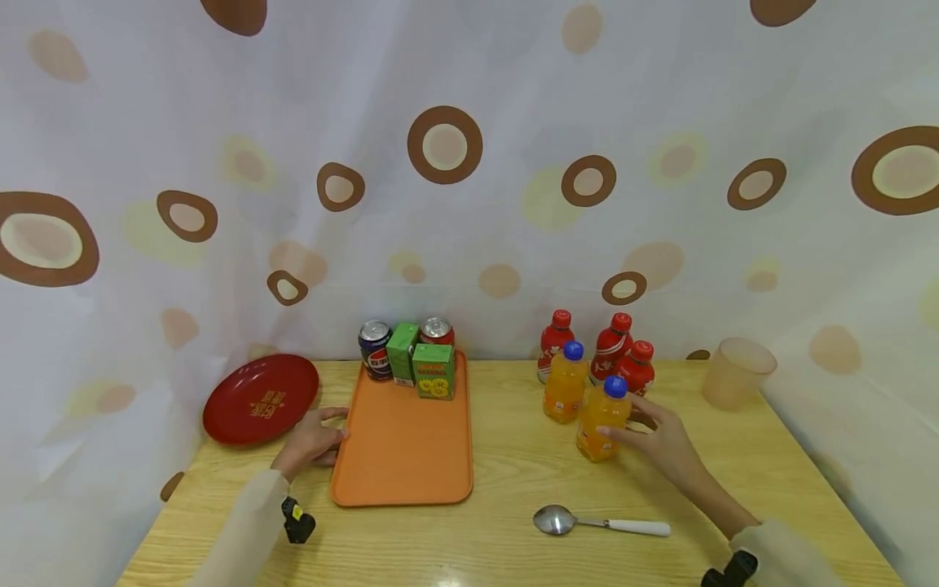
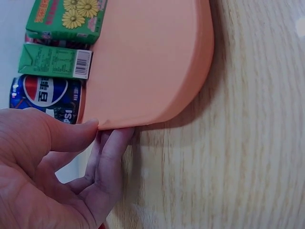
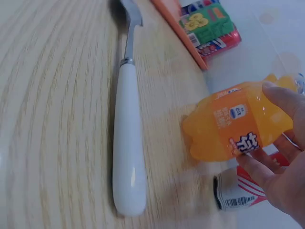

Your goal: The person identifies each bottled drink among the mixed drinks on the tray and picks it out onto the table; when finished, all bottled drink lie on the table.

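My left hand point(image 1: 311, 440) pinches the left rim of an orange tray point(image 1: 407, 456); in the left wrist view the thumb lies on the rim and the fingers sit under it. At the tray's far end stand a Pepsi can point(image 2: 45, 95), two green drink cartons point(image 1: 434, 371) and a red can point(image 1: 438, 329). My right hand point(image 1: 660, 440) grips an orange soda bottle point(image 3: 228, 121) with a blue cap, thumb on one side and fingers on the other. Just behind it stands a second orange soda bottle point(image 1: 566, 383).
Several red-capped bottles point(image 1: 610, 346) stand behind the orange ones. A frosted cup point(image 1: 736, 375) is at the back right, and a red plate point(image 1: 262, 399) leans at the left. In front lies a spoon point(image 1: 601, 523) with a white handle. A patterned curtain point(image 1: 499, 228) borders the table's back.
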A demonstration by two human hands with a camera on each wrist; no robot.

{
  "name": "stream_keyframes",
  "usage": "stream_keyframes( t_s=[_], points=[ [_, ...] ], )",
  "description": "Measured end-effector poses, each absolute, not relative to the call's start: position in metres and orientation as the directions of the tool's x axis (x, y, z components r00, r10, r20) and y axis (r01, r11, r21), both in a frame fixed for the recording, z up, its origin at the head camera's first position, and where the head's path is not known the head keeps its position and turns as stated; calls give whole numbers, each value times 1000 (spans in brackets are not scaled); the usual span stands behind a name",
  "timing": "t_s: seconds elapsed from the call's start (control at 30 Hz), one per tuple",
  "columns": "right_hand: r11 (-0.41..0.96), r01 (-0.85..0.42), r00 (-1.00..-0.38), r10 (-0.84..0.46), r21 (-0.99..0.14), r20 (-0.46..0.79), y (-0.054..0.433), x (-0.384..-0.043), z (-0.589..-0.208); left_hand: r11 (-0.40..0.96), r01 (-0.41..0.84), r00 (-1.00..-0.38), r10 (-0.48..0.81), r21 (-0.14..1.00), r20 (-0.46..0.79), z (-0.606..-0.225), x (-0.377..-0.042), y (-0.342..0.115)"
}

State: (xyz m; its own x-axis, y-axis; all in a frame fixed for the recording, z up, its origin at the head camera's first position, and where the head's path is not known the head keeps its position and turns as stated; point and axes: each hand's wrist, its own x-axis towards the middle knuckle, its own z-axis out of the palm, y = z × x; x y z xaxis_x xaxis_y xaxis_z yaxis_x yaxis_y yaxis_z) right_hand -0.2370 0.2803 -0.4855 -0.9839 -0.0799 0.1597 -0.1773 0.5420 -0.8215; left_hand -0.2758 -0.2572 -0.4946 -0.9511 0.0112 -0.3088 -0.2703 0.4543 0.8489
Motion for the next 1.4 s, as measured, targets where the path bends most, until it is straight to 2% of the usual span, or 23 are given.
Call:
stream_keyframes(
  t_s=[0.17,0.4,0.73,0.9,1.17,1.4],
  points=[
    [541,-184,-982,-67,-821,177,279,-236,-495,451,-266,-952,16,852,-305,-497,-273,-259],
    [535,-203,-979,-98,-820,178,267,-240,-489,452,-257,-957,4,854,-290,-494,-268,-267],
    [542,-185,-981,-50,-820,189,255,-247,-492,452,-257,-955,14,854,-295,-498,-267,-274],
    [596,-153,-988,-66,-788,142,256,-250,-470,471,-256,-950,38,844,-309,-496,-274,-274],
    [623,-228,-972,-192,-748,136,277,-250,-411,539,-213,-956,59,815,-289,-496,-288,-270],
    [710,-329,-938,-172,-622,301,300,-262,-379,625,-71,-985,80,778,-154,-483,-277,-271]
  ],
)
